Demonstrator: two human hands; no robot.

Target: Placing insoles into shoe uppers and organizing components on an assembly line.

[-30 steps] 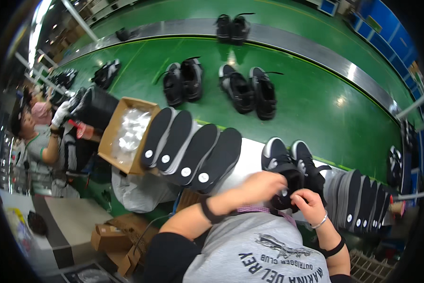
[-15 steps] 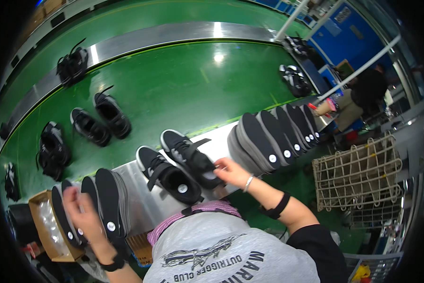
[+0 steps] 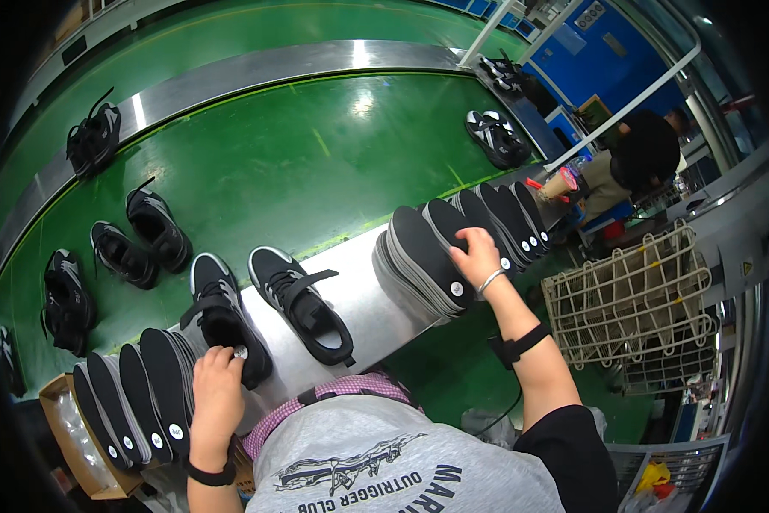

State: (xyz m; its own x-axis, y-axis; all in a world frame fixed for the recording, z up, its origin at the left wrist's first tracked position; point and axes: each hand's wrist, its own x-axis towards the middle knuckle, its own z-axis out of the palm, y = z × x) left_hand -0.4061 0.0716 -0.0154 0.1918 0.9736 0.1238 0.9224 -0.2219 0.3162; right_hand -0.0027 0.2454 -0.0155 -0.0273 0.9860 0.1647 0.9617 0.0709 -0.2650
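Two black shoes with grey-white toe edges stand on the metal ledge in front of me. My left hand (image 3: 218, 395) is at the heel of the left shoe (image 3: 218, 308), its fingers closed on the collar. A small pale round spot shows in that shoe beside my fingertips. The right shoe (image 3: 294, 295) stands untouched, its strap sticking out sideways and a light patch inside its heel. My right hand (image 3: 480, 256) is over the right-hand stacks of black insoles (image 3: 423, 252), with thumb and fingers apart. Whether it touches an insole is unclear.
More insole stacks (image 3: 162, 376) stand at the left, beside a cardboard box (image 3: 102, 487). Several black shoes (image 3: 132, 244) rest on the green surface (image 3: 316, 162) beyond. A wire rack (image 3: 628, 295) and a cup (image 3: 558, 184) are at the right, near another person (image 3: 641, 158).
My left hand has moved from the left insole stacks to the left shoe's heel. My right hand has left the right shoe for the right insole stacks. The shoes now stand farther apart.
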